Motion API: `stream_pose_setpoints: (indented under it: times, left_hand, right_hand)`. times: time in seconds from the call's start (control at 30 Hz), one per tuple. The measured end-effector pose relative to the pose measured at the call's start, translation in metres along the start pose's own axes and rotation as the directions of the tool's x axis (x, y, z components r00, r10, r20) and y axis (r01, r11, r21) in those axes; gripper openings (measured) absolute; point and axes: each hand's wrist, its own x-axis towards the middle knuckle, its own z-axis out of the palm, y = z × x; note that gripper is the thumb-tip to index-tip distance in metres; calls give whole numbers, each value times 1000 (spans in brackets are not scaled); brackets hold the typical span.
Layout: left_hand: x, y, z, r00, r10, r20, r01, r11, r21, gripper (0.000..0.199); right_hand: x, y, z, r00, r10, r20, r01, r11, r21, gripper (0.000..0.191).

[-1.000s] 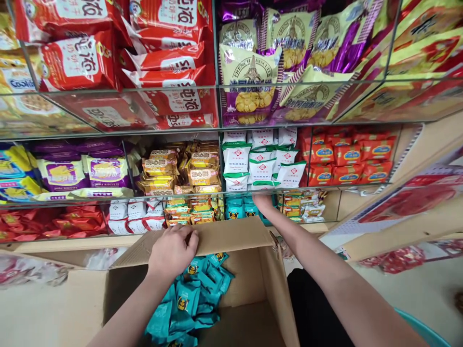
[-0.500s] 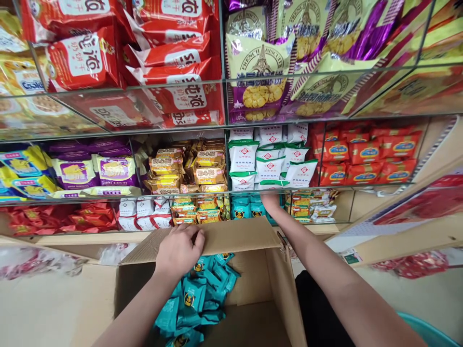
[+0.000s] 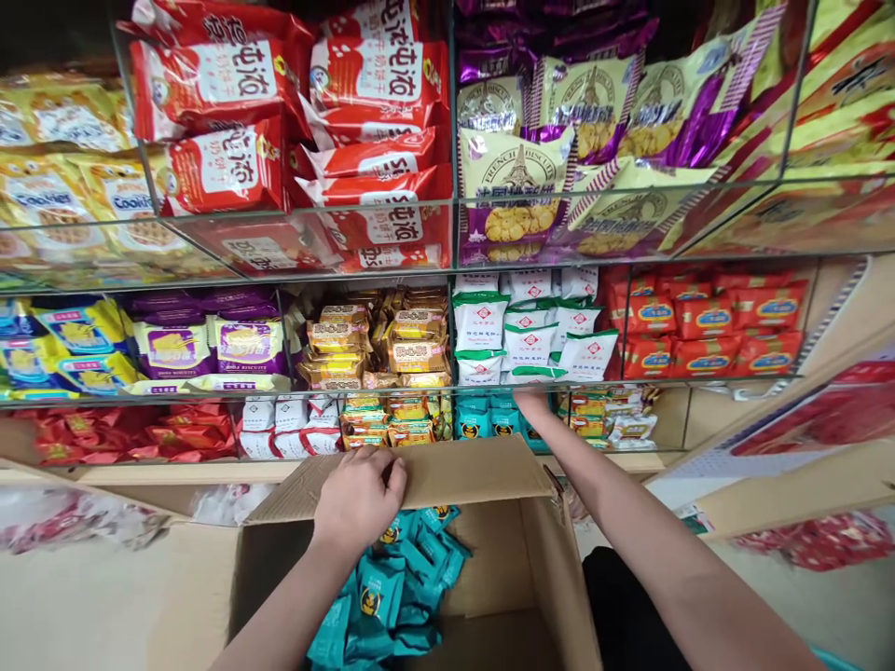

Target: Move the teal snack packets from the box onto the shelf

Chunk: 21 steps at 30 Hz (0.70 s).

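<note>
An open cardboard box (image 3: 482,596) stands before the shelves, with many teal snack packets (image 3: 381,592) heaped in its left part. My left hand (image 3: 360,499) lies over the box's far flap (image 3: 468,473), its fingers curled over the top edge and the thumb on the near face. My right hand (image 3: 532,405) reaches into the bottom shelf compartment that holds more teal packets (image 3: 489,421). Its fingers are hidden under the shelf above, so what they hold does not show.
Just above my right hand, white-and-green packets (image 3: 528,340) fill the middle shelf, its glass edge close over my wrist. Orange-and-green packets (image 3: 392,419) and small mixed packets (image 3: 615,415) flank the teal compartment. Higher up are red biscuit bags (image 3: 227,75) and purple biscuit bags (image 3: 517,186).
The view has shifted, so shelves, box and hands appear slightly lower and further right. My left hand stays on the flap, and my right hand stays in the teal packets' compartment.
</note>
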Motion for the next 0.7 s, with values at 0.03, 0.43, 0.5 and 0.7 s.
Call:
stream_pose_setpoints:
  times: [0.03,0.43,0.5,0.7]
  left_hand:
    - [0,1,0,1000,-8,1,8,1000,-6,34]
    - [1,3,-3,998,-59,-5,59,998,-21,34]
    - [0,1,-3,1000,-22,-18,22,1000,-16,34]
    - [-3,-3,-1,999,26,-20,-25,999,39,41]
  right_hand:
    - [0,0,-2,1000,-3,11,3,1000,10,25]
    - [-63,-4,-56,991,130,15,-130,963,235,38]
    - [-100,-17,-85,978,205,38,-199,865,461,40]
    - [-217,-84,-213,993,88,-75,6,606,795,44]
